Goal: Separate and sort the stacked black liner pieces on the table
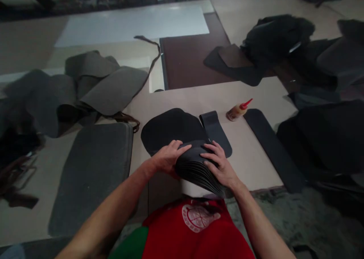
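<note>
Both my hands hold a fanned stack of thin black cut pieces (196, 168) just above the near edge of the beige work board (256, 156). My left hand (167, 156) grips the stack's left side, fingers curled over its top. My right hand (217, 164) presses on the right side, fingers spread across the top sheets. Just beyond the stack lies a black rounded piece (170, 130), with a black strip (214, 130) folded at its top end lying to its right.
A small glue bottle with a red nozzle (239, 110) lies on the board. A long black strip (273, 149) lies to its right. A grey padded panel (91, 172) sits at left, grey fabric pieces (99, 85) behind it. Black material (321, 134) is piled at right.
</note>
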Action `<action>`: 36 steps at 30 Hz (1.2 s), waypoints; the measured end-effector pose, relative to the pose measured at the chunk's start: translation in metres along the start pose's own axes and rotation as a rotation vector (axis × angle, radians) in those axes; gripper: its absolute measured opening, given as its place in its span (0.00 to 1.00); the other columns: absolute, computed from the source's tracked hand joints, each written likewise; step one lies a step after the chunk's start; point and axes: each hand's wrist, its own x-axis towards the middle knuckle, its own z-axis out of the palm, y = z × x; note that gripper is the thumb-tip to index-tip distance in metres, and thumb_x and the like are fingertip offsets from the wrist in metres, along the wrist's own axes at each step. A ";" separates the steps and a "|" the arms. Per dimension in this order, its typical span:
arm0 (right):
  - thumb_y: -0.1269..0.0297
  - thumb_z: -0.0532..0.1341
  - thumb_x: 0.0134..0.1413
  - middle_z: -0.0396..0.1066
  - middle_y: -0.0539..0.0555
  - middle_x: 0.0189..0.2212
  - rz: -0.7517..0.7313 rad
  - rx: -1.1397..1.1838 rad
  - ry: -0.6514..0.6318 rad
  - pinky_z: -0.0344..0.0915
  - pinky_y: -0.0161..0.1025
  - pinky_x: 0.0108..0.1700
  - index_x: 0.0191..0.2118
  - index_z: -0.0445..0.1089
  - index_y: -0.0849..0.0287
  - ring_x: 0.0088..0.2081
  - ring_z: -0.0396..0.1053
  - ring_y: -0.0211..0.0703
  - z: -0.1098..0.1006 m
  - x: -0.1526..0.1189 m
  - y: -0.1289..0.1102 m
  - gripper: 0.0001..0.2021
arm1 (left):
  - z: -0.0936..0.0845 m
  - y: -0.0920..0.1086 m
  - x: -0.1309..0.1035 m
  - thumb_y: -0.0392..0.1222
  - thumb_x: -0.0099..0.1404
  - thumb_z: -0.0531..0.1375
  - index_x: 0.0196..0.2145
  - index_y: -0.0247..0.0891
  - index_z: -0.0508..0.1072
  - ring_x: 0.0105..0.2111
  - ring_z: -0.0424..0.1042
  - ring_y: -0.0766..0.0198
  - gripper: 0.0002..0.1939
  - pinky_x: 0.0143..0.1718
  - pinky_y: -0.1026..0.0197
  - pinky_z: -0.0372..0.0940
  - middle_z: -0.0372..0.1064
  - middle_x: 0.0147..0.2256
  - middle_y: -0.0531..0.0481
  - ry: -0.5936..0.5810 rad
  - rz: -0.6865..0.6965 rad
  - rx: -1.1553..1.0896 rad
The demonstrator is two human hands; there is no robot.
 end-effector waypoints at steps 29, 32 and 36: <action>0.47 0.65 0.59 0.69 0.56 0.59 0.174 0.416 -0.225 0.45 0.59 0.70 0.37 0.81 0.51 0.67 0.55 0.55 -0.014 0.006 -0.004 0.14 | -0.004 0.004 0.002 0.64 0.37 0.75 0.70 0.42 0.46 0.58 0.59 0.38 0.70 0.55 0.40 0.67 0.51 0.62 0.31 -0.029 -0.022 -0.008; 0.48 0.66 0.57 0.69 0.56 0.59 0.182 0.435 -0.236 0.47 0.59 0.70 0.36 0.81 0.52 0.67 0.55 0.54 -0.015 0.008 -0.005 0.13 | -0.003 0.004 0.002 0.63 0.36 0.75 0.70 0.42 0.46 0.58 0.59 0.38 0.70 0.55 0.40 0.67 0.51 0.61 0.31 -0.015 -0.016 -0.012; 0.49 0.66 0.57 0.70 0.56 0.58 0.190 0.440 -0.240 0.46 0.59 0.70 0.35 0.81 0.52 0.67 0.55 0.54 -0.016 0.009 -0.006 0.13 | -0.003 0.004 0.002 0.64 0.36 0.75 0.70 0.42 0.47 0.58 0.59 0.39 0.70 0.54 0.41 0.67 0.52 0.61 0.32 0.000 -0.010 -0.015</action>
